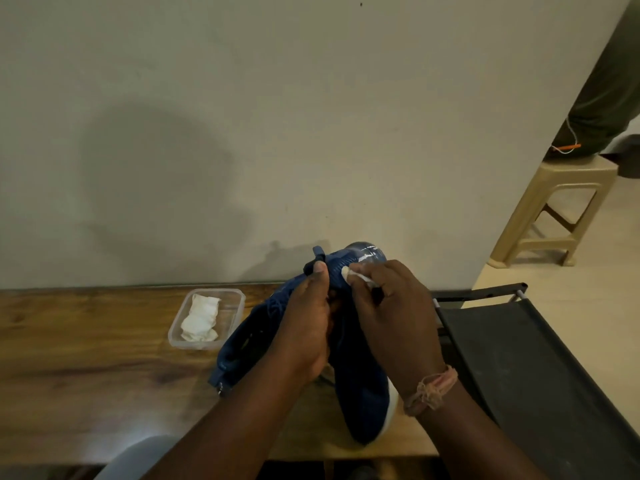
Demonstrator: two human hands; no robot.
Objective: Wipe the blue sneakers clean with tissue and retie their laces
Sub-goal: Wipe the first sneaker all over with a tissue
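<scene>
Forearms, bottom centre: nearest the camera, both reaching up the frame to the sneakers.
Tabletop [86, 341], lower left: brown wood grain, set against the wall.
Tub [232, 299], left of centre: clear plastic, on the tabletop just beside the sneakers, holding crumpled white tissues.
Blue sneakers [242, 344], centre: one lies on the tabletop behind the hands; the other [367, 403] is raised with its white-edged sole to the right.
Left hand [304, 320], centre: grip curled round the raised sneaker, thumb on the collar, steadying it.
Right hand [398, 306], right of centre: grip pinching a small wad of tissue [356, 274] against the upper near the heel.
Step in hand, judged: wiping. Short firm strokes along the knit, with the left hand bracing the sneaker, should lift dirt; turn the wad to a fresh face as it soils.
Laces: not clearly visible here.
Folding chair [519, 358], lower right: dark seat beside the tabletop.
Stool [557, 209], upper right: beige plastic on a pale floor.
Wall [242, 116], upper frame: plain, off-white.
</scene>
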